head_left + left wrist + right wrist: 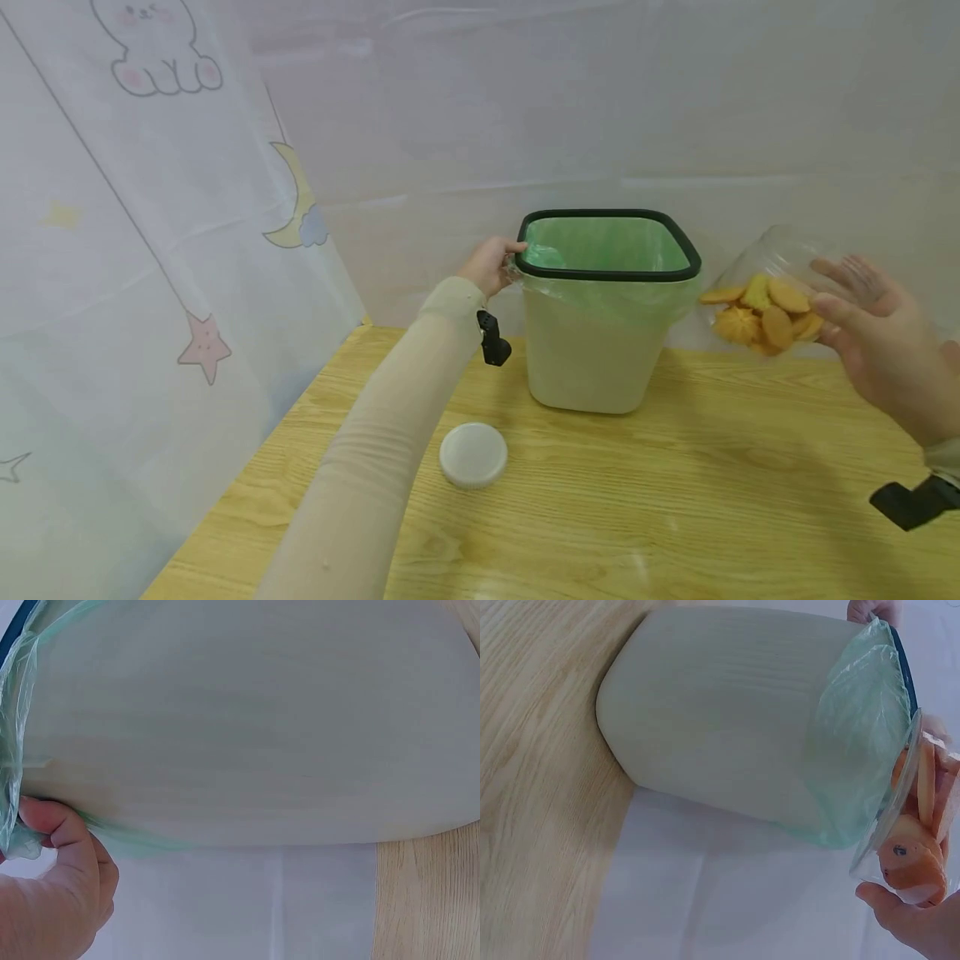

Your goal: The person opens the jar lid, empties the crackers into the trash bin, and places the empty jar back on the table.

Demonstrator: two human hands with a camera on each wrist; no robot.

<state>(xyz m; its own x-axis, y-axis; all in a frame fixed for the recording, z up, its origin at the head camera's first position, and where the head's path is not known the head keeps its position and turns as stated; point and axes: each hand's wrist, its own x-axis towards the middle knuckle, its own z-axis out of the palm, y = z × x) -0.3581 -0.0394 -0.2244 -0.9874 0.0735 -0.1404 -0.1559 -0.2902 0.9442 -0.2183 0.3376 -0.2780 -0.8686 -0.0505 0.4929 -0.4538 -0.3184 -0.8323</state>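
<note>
My right grip (892, 343) curls widely round a clear jar (783, 252), tilted beside the bin (592, 350); whether they touch, I cannot tell. Orange and yellow pieces (776, 325) lie inside, the fingers behind blurred. My left grip (489, 265) pinches the green liner (615, 240), fingertips partly hidden. The bin's inner bottom is hidden. A white lid (473, 454) lies on the surface (585, 500).

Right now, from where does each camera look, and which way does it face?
Head: on the person's head, facing forward and down at the bin, white lid and table; left hand, right hand and left sleeve show.
Left wrist: on that wrist, facing the bin's side and green liner; left hand shows.
Right wrist: on that wrist, facing the bin's side and clear jar; right hand shows, with part of the left hand at top.
Shared: head and right wrist both show the jar.
</note>
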